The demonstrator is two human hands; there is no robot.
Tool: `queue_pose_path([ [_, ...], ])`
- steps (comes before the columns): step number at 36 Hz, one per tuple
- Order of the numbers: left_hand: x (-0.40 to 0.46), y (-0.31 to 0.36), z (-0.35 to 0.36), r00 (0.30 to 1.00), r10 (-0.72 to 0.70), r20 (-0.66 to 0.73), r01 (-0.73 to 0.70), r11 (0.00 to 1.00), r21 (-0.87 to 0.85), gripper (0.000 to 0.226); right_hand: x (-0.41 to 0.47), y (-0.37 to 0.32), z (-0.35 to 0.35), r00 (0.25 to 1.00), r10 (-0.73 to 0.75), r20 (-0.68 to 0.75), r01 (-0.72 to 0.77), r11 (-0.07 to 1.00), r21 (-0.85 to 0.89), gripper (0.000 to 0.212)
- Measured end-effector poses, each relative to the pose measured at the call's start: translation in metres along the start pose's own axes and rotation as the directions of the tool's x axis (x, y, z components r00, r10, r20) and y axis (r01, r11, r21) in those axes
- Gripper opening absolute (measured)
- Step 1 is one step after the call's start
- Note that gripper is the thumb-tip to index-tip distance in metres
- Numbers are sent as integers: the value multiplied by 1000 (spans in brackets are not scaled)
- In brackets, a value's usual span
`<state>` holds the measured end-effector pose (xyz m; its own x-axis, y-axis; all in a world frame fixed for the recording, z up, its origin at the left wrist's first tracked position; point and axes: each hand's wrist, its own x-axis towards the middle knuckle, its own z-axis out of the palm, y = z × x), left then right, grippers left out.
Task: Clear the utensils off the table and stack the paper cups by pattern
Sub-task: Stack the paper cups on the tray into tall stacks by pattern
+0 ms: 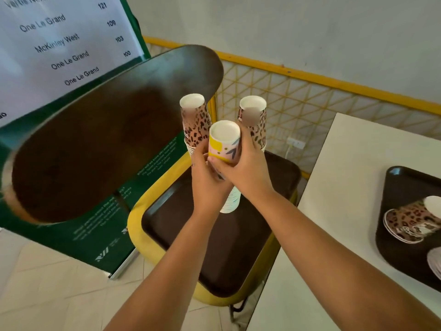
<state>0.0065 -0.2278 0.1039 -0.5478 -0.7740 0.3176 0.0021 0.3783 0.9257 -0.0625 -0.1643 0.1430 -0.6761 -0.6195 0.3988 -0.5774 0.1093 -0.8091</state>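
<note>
1. Head view looks down on both hands meeting over a dark brown tray [238,247] that sits on a yellow-framed stand [143,204] beside the white counter [346,187].
2. Left hand [206,173] is wrapped around the lower part of an upside-down yellow, pink and white patterned paper cup [224,142]; right hand [245,168] is closed around the same cup from the other side, fingers pressed on its wall.
3. That cup caps a tall stack of like cups [231,199], its white rims showing below the hands and reaching down to the tray.
4. Two leopard-print stacks stand upside down just behind: one on the left [194,120], one on the right [254,120]. Whether the right hand touches the right stack, I can't tell.
5. So sorting is well along, I'd say: three stacks are up, split by pattern.
6. Not finished, though. On the counter a second dark tray [405,192] holds a leopard-print cup lying on its side [410,223], with part of another white item [434,261] at the frame edge, too cropped to name.
7. No utensils show anywhere here, so that half of the job can't be judged.
8. A large dark oval board [107,139] tilts up on the left, in front of a green sign with a white printed list [59,44].
</note>
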Motion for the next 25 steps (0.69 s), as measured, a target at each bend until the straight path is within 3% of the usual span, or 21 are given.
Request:
queue_pose_path([
  [6,-21,-18,-5,995,8,100,-13,999,43,99,-11,6,-5,997,24,-77,-25,1000,-10,71],
  [12,-41,-54,1,965,-221,143,197,967,161,111,-21,13,-15,992,75,-105,-78,997,-21,70],
  [16,-42,-74,8,938,-301,172,276,949,153,110,-26,12,-21,989,101,-111,-100,995,14,75],
  [25,-42,-84,21,955,-227,189,203,969,138,88,-45,10,-33,973,173,-152,-165,984,67,81],
])
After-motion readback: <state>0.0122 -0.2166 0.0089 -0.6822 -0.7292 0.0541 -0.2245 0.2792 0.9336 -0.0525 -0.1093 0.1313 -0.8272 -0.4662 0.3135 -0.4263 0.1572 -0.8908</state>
